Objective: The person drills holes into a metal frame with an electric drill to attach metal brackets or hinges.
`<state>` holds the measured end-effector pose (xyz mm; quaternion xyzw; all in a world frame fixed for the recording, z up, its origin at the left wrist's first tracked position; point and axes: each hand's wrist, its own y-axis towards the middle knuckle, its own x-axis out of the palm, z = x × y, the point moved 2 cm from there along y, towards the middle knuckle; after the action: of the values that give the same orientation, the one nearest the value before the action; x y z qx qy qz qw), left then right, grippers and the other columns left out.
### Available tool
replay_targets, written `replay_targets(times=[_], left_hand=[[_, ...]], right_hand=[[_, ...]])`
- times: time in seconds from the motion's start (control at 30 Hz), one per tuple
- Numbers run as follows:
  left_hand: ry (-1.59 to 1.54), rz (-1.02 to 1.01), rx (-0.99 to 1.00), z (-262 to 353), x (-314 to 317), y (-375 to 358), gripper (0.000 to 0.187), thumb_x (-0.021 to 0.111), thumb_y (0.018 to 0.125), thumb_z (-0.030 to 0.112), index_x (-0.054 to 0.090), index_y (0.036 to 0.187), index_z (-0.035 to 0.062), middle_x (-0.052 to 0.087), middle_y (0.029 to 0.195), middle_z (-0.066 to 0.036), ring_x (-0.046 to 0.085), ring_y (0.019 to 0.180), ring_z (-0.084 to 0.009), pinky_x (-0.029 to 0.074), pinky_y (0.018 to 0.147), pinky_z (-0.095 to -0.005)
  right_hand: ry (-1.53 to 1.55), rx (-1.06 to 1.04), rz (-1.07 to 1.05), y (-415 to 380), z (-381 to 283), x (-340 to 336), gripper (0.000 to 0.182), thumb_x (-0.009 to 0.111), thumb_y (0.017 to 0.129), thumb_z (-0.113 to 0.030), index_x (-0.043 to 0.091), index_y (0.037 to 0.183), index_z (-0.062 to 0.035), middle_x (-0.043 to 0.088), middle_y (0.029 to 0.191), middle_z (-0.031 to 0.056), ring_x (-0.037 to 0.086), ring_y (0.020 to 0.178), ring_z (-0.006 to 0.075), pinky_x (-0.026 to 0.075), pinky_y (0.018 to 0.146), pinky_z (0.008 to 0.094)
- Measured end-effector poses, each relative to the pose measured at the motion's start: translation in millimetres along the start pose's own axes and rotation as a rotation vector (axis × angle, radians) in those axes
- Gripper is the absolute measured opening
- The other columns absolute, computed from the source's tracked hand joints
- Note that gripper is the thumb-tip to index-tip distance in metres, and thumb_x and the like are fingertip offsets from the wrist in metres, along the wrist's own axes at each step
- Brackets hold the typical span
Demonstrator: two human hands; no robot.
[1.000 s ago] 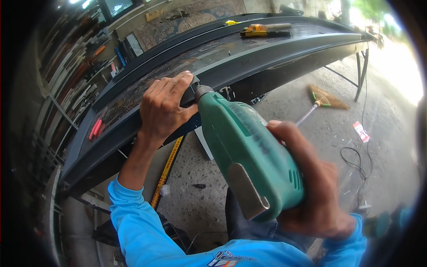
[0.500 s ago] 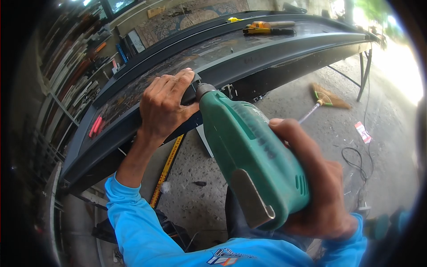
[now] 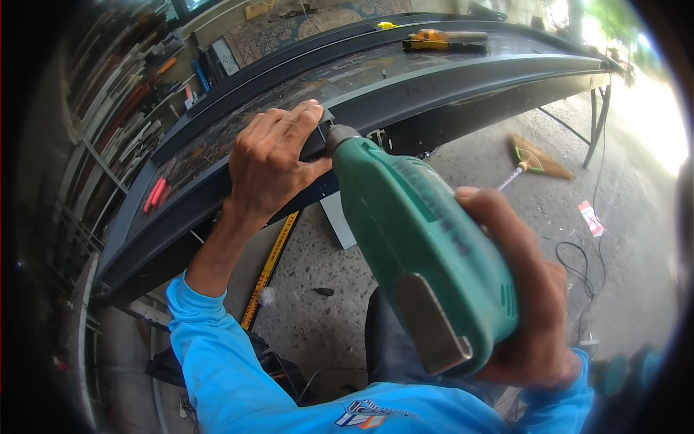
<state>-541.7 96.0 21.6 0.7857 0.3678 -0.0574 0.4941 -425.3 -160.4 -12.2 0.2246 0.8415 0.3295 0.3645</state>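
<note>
My right hand (image 3: 531,296) is wrapped around a green power drill (image 3: 426,239) with a metal hook at its rear. The drill's chuck (image 3: 341,135) points away from me, and its tip meets a small grey metal piece (image 3: 327,118) at the near side of a dark metal frame (image 3: 426,92). My left hand (image 3: 278,159) grips the frame's near rail, with fingers over the top and the thumb beneath, beside the chuck. Its fingertips touch the small grey piece. The drill's trigger is hidden from view.
Yellow-handled tools (image 3: 441,42) and red sticks (image 3: 155,194) lie on the bench within the frame. On the floor are a broom (image 3: 538,159), a cable (image 3: 578,267) and a yellow level-like bar (image 3: 269,271). Long profiles (image 3: 123,108) fill a rack at left.
The drill's rear has swung slightly right, while its tip stays at the small grey piece. My left hand keeps its hold. The whole view has shifted a little.
</note>
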Motion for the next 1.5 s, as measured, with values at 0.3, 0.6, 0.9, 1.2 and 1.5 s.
replay_targets(times=[0.3,0.6,0.9,1.2,1.5], left_hand=[[-0.023,0.015,0.016,-1.6,2.4,-2.6,0.066,0.087,0.051,0.019,0.061,0.109,0.0021,0.068,0.099,-0.012,0.065,0.084,-0.0225,0.052,0.076,-0.0358],[-0.015,0.012,0.001,-2.6,3.5,-3.0,0.065,0.087,0.052,0.02,0.061,0.108,0.0016,0.068,0.098,-0.012,0.065,0.084,-0.0232,0.052,0.075,-0.036],[-0.028,0.021,-0.001,-1.1,2.7,-2.5,0.065,0.088,0.051,0.02,0.062,0.108,0.0018,0.068,0.096,-0.012,0.066,0.084,-0.0232,0.053,0.076,-0.0359],[-0.009,0.014,-0.017,-1.9,3.2,-2.5,0.065,0.088,0.05,0.019,0.062,0.108,0.003,0.069,0.095,-0.011,0.066,0.083,-0.0229,0.052,0.074,-0.0358],[-0.002,0.017,-0.008,0.5,0.8,-1.1,0.066,0.088,0.049,0.019,0.062,0.107,0.0033,0.069,0.093,-0.011,0.065,0.08,-0.0231,0.052,0.073,-0.0354]], right_hand=[[0.043,-0.009,0.039,0.6,2.9,1.3,0.08,0.082,0.066,-0.011,0.041,0.133,0.0029,0.06,0.119,0.022,0.064,0.103,0.0318,0.049,0.09,0.0389],[0.068,-0.025,0.084,-0.2,6.0,5.6,0.071,0.079,0.073,-0.013,0.043,0.132,0.0023,0.062,0.115,0.0221,0.064,0.102,0.0288,0.051,0.088,0.0375],[0.127,-0.094,0.28,12.9,-20.1,18.2,0.071,0.08,0.073,-0.016,0.044,0.131,0.0023,0.063,0.111,0.0199,0.065,0.1,0.027,0.052,0.085,0.0357],[0.169,-0.068,0.374,2.1,17.4,24.5,0.07,0.081,0.071,-0.014,0.046,0.13,0.0018,0.063,0.112,0.0194,0.065,0.1,0.0277,0.052,0.086,0.0364],[0.0,-0.086,0.096,2.0,9.5,2.3,0.07,0.081,0.069,-0.013,0.047,0.129,0.0018,0.063,0.113,0.0205,0.065,0.1,0.029,0.052,0.086,0.0363]])
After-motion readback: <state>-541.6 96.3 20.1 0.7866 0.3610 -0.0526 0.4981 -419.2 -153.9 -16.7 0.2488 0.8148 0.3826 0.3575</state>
